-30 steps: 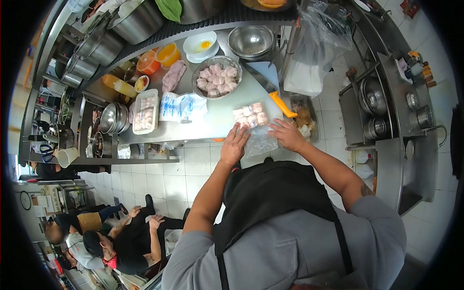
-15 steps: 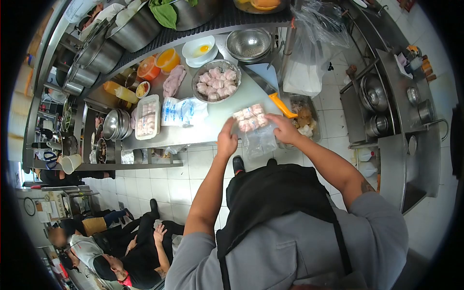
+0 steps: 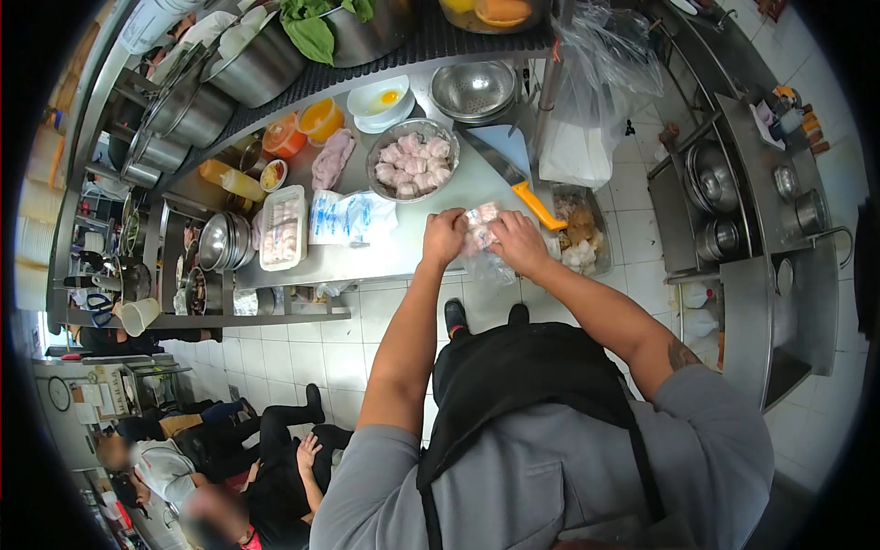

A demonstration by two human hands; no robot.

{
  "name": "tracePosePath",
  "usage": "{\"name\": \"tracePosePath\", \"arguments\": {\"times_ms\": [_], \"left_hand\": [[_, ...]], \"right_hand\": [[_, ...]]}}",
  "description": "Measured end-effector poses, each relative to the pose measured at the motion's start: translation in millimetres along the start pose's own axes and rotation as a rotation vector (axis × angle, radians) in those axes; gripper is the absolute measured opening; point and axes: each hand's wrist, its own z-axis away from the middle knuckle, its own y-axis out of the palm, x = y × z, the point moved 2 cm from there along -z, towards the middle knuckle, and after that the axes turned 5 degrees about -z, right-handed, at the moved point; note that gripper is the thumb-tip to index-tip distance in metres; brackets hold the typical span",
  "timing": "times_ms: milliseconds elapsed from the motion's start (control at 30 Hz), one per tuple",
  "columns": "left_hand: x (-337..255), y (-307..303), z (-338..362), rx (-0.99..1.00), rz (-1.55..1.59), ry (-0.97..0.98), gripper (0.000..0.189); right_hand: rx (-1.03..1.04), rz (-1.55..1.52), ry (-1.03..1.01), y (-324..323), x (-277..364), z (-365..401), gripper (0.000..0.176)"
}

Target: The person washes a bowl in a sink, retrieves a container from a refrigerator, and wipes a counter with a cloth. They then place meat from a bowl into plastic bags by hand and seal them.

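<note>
Fingers of my left hand (image 3: 445, 236) and right hand (image 3: 518, 243) close around a clear bag (image 3: 483, 220) of pink meat pieces, gripping it from 2 sides above the front edge of the steel counter (image 3: 408, 243). A metal bowl (image 3: 412, 158) of similar pieces sits just behind. An orange-handled knife (image 3: 534, 202) lies beside my right hand.

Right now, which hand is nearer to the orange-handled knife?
Right. The right hand grips the bag of meat pieces just beside the orange-handled knife; the left hand holds the bag's far side.
</note>
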Motion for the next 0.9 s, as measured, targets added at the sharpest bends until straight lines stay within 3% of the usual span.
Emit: {"name": "tracePosePath", "arguments": {"times_ms": [133,233,333,433,533,733,833,900], "left_hand": [[-2.2,-1.6,0.7,0.020,-0.026,-0.009,0.033],[-1.9,3.4,5.7,-0.049,0.010,0.044,0.041],[-13.3,-4.8,11.9,0.090,-0.018,-0.018,0.062],[-33.1,-6.1,30.5,0.080,-0.313,0.149,0.086],[-26.5,-0.3,29.0,0.132,-0.338,0.141,0.098],[-21.7,3.7,24.1,0.118,-0.286,0.152,0.097],[-26.9,-9.3,36.0,0.017,-0.280,0.165,0.087],[8.1,-13.1,50.9,-0.098,-0.117,0.161,0.081]], "right_hand": [[-0.007,-0.041,0.028,3.7,-1.2,1.9,0.041],[-0.060,-0.257,0.084,-1.9,-0.7,10.2,0.043],[-0.075,-0.356,0.278,-10.0,-6.2,21.0,0.045],[-0.005,-0.457,0.294,-3.9,-17.7,21.5,0.043],[-0.073,-0.396,0.189,2.2,-16.2,14.4,0.040],[0.013,-0.239,0.087,-14.3,-12.0,9.8,0.036],[0.041,-0.303,0.005,-24.4,-17.9,12.7,0.040],[0.100,-0.301,-0.002,-27.2,-37.5,27.7,0.045]]}}
